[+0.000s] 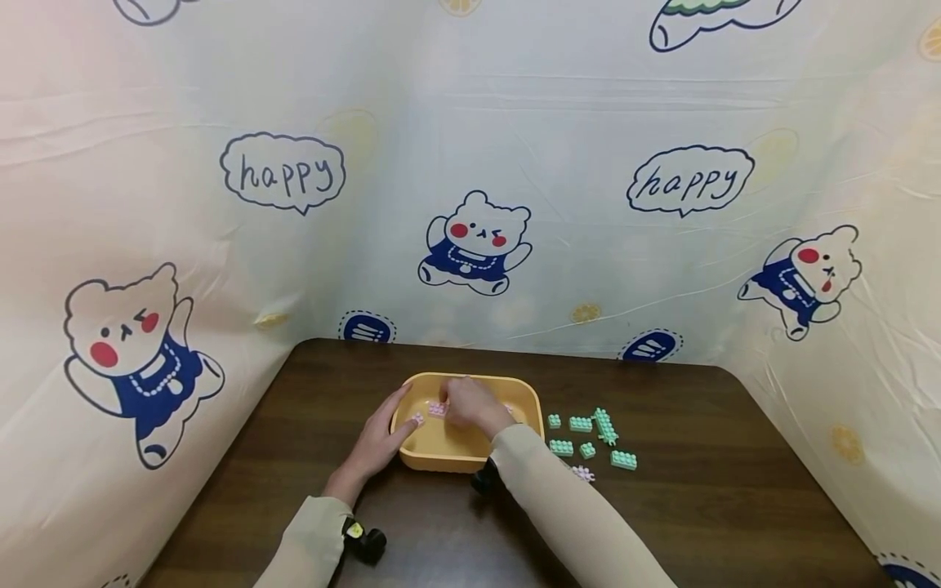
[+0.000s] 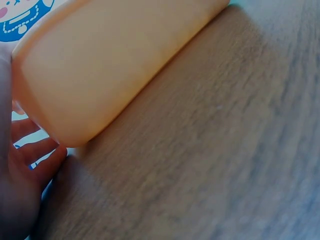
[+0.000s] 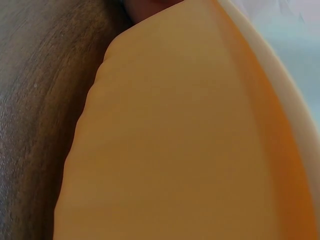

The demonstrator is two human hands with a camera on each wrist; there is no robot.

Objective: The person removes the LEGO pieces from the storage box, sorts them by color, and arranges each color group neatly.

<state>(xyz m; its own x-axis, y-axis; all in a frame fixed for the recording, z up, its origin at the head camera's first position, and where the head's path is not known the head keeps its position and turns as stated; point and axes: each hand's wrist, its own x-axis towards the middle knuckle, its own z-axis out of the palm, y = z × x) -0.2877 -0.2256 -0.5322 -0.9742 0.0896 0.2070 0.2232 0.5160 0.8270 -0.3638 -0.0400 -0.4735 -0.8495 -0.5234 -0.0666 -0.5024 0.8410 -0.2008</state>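
A yellow plastic box [image 1: 441,463] stands on the dark wooden table with a few small pink toy bricks [image 1: 437,409] inside. My left hand [image 1: 380,441] grips its left side, thumb over the rim and fingers along the outside wall. Another pink brick [image 1: 417,419] lies by the thumb tip. In the left wrist view the fingers [image 2: 37,150] press against the end of the box. Over the far rim side, my right hand [image 1: 473,404] reaches down into the box with bent fingers; the fingertips are hidden, so I cannot tell what they hold. The box wall [image 3: 165,130] fills the right wrist view.
Several mint-green toy bricks [image 1: 581,424] lie right of the box, one a longer joined piece [image 1: 605,426]. A pale pink-lilac piece [image 1: 583,473] sits nearer, partly behind the right forearm. A printed curtain [image 1: 573,269] surrounds the table [image 1: 706,490] at the back and sides.
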